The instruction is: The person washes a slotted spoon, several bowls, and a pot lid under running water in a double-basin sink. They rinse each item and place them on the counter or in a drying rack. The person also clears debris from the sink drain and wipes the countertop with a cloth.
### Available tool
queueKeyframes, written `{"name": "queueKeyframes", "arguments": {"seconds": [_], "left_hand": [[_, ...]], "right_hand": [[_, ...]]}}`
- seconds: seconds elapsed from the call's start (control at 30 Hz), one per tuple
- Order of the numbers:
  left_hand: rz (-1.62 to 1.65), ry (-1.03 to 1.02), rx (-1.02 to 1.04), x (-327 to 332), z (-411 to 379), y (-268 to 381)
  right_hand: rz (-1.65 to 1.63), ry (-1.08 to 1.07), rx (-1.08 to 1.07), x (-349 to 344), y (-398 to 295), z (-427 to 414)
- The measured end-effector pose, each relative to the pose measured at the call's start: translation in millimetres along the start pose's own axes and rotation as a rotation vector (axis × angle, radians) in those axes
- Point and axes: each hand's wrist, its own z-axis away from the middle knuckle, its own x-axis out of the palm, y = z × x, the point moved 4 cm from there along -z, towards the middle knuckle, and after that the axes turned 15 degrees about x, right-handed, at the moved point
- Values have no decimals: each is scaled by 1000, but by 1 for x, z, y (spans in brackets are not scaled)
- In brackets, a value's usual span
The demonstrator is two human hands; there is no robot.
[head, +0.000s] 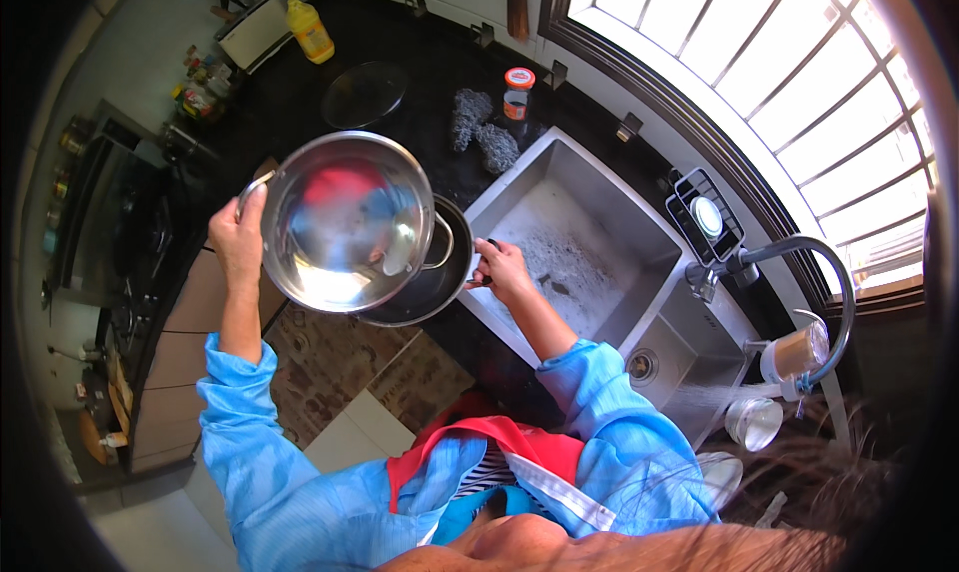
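Observation:
My left hand (240,231) grips one loop handle of a wide stainless steel pan (341,220). Its shiny inside is turned up towards me, and a second loop handle (443,241) shows at its right. Partly covered by this pan is a dark cooking pan (431,291). My right hand (506,268) is closed around the dark pan's handle, beside the near-left rim of the sink. Whether the dark pan rests on the counter edge or is held clear of it, I cannot tell.
Suds and dark bits lie in the large sink basin (562,250). Water sprays from the faucet (839,272) over the smaller basin (667,355). Steel scrubbers (487,130), an orange-lidded jar (517,92), a glass lid (365,94) and a yellow bottle (309,31) stand or lie on the black counter (427,47).

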Motion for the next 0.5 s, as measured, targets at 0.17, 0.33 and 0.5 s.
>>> {"name": "queueKeyframes", "arguments": {"seconds": [0.17, 0.33, 0.5], "left_hand": [[303, 139, 104, 5, -26, 84], [174, 181, 562, 21, -20, 199], [212, 132, 1011, 48, 5, 269]], "right_hand": [[-82, 81, -300, -41, -8, 106], [236, 456, -784, -52, -51, 234], [833, 1029, -1275, -61, -45, 282]]}}
